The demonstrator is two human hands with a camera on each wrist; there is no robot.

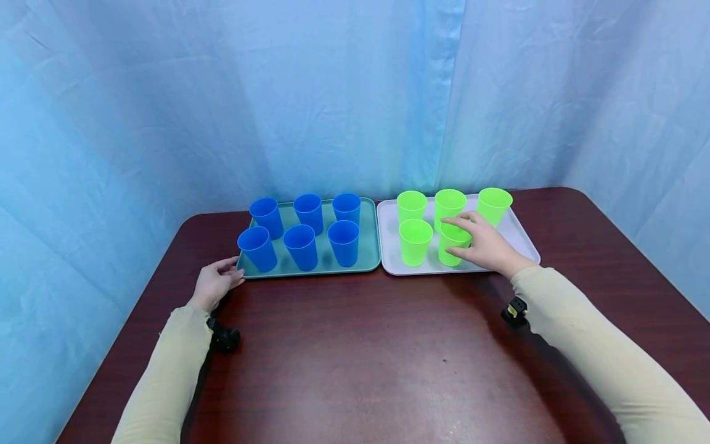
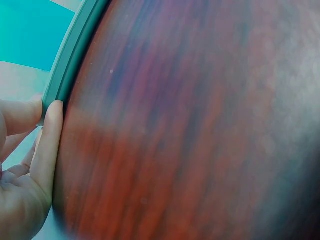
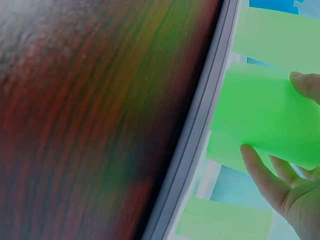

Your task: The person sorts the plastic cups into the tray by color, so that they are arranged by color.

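A bright green plastic cup (image 1: pixel 453 244) is gripped by the right hand (image 1: pixel 485 248), with the fingers curled over its rim and the thumb set against its side; in the right wrist view the same cup (image 3: pixel 265 120) is seen pinched between a fingertip above and fingers below. This cup stands in the front row of a white rectangular plastic tray (image 1: pixel 524 237), at about 2 o'clock from the middle of the dark red-brown wooden table (image 1: pixel 355 345). Four more green plastic cups are carried on the white tray: one (image 1: pixel 415 242) just beside the held cup at its 9 o'clock, and three in the back row (image 1: pixel 412 207), (image 1: pixel 449 203), (image 1: pixel 493 205). Whether the held cup is lifted off the tray or is resting on it cannot be told.

The left hand (image 1: pixel 215 283) is laid on the table at the near left corner of a teal rectangular plastic tray (image 1: pixel 368 246), at about 10 o'clock from the table's middle. Its fingers are kept nearly straight and are pressed against the tray's edge (image 2: pixel 67 65), as the left wrist view shows; nothing is clasped by them. Six blue plastic cups are stood upright on the teal tray in two rows of three, the nearest to the left hand being the front left one (image 1: pixel 257 248).

The two trays are set side by side, touching or almost touching. A pale blue cloth backdrop (image 1: pixel 333 92) is hung behind the table.
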